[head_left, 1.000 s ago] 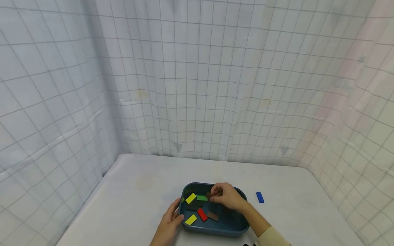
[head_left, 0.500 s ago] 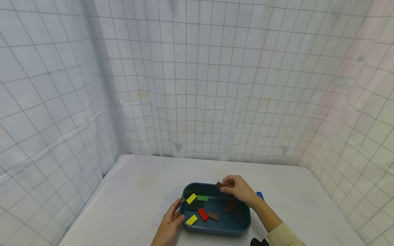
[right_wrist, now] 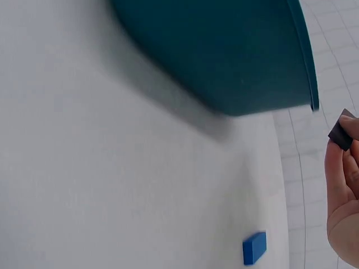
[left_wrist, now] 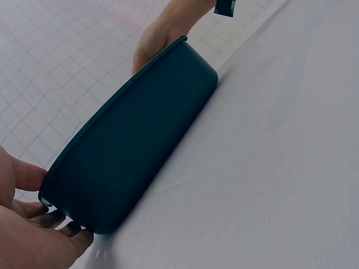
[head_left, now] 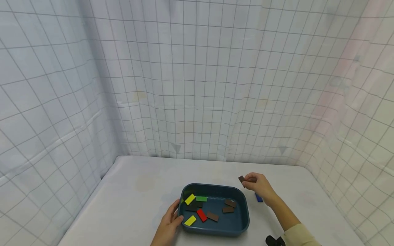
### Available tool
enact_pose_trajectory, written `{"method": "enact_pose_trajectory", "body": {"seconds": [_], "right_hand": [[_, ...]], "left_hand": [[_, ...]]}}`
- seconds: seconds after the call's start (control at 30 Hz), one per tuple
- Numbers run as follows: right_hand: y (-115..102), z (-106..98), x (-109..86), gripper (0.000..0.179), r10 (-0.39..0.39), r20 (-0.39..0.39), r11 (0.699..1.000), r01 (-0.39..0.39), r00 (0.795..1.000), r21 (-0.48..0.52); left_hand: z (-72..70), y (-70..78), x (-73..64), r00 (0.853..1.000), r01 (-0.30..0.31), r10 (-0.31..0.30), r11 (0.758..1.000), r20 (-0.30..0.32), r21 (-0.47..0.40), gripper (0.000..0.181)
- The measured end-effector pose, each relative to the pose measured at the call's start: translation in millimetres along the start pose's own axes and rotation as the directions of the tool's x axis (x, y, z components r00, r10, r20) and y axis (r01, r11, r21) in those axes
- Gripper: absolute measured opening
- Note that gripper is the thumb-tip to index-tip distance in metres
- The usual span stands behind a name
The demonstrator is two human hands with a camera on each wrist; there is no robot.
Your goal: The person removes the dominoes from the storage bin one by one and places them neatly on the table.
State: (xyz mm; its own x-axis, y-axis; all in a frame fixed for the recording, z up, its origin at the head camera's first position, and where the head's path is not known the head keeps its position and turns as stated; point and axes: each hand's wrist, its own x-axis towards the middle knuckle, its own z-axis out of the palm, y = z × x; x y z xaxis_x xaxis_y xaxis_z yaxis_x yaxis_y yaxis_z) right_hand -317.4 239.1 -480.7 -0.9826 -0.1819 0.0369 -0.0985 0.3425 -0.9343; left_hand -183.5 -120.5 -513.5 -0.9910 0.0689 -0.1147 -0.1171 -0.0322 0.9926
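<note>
In the head view, my right hand (head_left: pixel 261 186) pinches a small brown rectangular block (head_left: pixel 241 179) between thumb and fingertips, over the table just past the right rim of a dark teal plastic tub (head_left: pixel 212 232). My left hand (head_left: pixel 167 222) grips the tub's left end; in the left wrist view its thumb is at the rim and its fingers are against the outer wall. Inside the tub lie yellow blocks (head_left: pixel 190 220), a green block (head_left: pixel 201 199), a red block (head_left: pixel 201 215), black blocks (head_left: pixel 191 208) and brown blocks (head_left: pixel 212 216). A blue block (right_wrist: pixel 254 248) lies on the table below the right hand.
The tub stands on a table with a white cover (head_left: pixel 138 191). White curtains with a grid pattern (head_left: pixel 197 85) rise behind and at both sides. A black device (head_left: pixel 275 241) sits by the right sleeve (head_left: pixel 298 235).
My right hand has lifted the brown block out of the tub and carried it right, past the rim. The left hand stays at the tub's left end.
</note>
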Motion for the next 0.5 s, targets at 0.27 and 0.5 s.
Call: {"method": "enact_pose_trajectory", "body": {"seconds": [0.27,0.5], "right_hand": [[13.8,-26.6,-8.0,0.025,0.062,-0.105,0.998,-0.065,0.992,-0.019],[35.3,-44.7,-13.9,0.025,0.117,-0.161,0.991,-0.125,0.98,-0.043]], "left_hand": [[-0.1,-1.6,1.9,1.0,0.013,-0.013,1.0,0.008,-0.009,0.062],[-0.3,-0.5,0.2,1.0,0.008,-0.008,1.0,-0.003,0.002,0.062]]}}
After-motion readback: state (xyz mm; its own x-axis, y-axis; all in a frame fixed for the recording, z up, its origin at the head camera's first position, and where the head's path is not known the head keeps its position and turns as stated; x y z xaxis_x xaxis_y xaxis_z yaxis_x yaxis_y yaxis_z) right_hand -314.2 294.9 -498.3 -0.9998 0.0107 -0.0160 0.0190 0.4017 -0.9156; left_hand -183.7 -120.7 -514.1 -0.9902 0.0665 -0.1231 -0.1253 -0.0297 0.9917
